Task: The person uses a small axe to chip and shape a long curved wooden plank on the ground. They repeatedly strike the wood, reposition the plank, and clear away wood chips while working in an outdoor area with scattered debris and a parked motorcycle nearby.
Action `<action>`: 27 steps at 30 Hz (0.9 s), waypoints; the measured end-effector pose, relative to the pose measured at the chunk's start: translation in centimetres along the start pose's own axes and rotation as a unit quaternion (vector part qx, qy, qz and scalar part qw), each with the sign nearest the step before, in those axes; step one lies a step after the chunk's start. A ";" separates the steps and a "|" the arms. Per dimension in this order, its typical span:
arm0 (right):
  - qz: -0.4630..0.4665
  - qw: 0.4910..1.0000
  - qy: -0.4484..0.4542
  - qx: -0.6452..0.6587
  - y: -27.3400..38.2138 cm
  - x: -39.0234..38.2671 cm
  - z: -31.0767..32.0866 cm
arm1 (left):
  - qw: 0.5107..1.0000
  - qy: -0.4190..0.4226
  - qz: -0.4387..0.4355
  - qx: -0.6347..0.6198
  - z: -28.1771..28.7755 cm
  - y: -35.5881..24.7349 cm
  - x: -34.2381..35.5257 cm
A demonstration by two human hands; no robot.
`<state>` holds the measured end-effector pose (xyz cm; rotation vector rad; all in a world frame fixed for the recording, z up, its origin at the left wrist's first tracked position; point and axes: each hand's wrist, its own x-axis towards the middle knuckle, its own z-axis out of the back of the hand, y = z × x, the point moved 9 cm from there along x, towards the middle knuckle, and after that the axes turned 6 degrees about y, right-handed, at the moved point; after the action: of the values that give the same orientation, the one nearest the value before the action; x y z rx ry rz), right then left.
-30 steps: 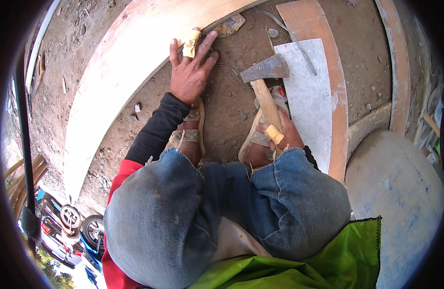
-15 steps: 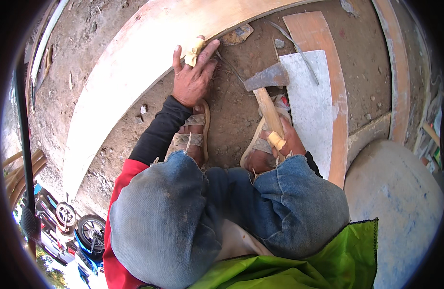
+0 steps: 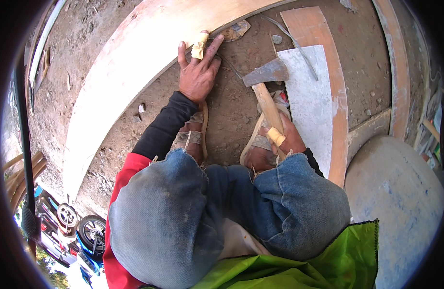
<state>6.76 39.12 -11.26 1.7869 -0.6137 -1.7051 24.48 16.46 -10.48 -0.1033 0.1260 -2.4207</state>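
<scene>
Near the top, my left hand [image 3: 198,72] rests with fingers spread on the inner edge of a long, pale curved board [image 3: 116,67]; yellow wrapping covers its middle finger. In my right hand [image 3: 288,132] is a hatchet with a wooden handle [image 3: 265,99] and grey blade [image 3: 263,73], held above my right sandal [image 3: 260,139]. A yellow wrap also shows on that hand. Beside it on the right lie a whitish board [image 3: 306,111] and a brown curved board [image 3: 337,149]. A thin grey strip [image 3: 301,50] crosses their upper ends.
Another curved board [image 3: 396,72] lies farther right. A large rounded whitish object [image 3: 393,192] is at lower right. A dark pole [image 3: 24,144], wood pieces [image 3: 31,171] and parked motorbikes [image 3: 80,226] line the left. Dirt ground [image 3: 125,130] with pebbles surrounds my feet.
The view has shifted slightly. My left hand has moved very slightly right along the board edge; my right hand and the hatchet look almost unmoved.
</scene>
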 end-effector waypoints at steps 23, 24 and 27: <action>0.089 0.992 0.021 -0.082 7.8 2.3 2.5 | 0.667 -0.188 0.237 -0.681 8.1 10.9 3.3; 0.109 0.991 0.012 -0.082 8.7 2.8 2.7 | 0.655 -0.188 0.232 -0.694 7.8 10.9 3.6; 0.089 0.993 -0.001 -0.081 10.0 3.8 3.1 | 0.717 -0.206 0.241 -0.621 7.5 11.5 3.7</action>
<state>4.63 29.00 -7.14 1.5686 -0.5983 -1.5887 29.95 4.93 -4.20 -1.0511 1.3597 -1.3452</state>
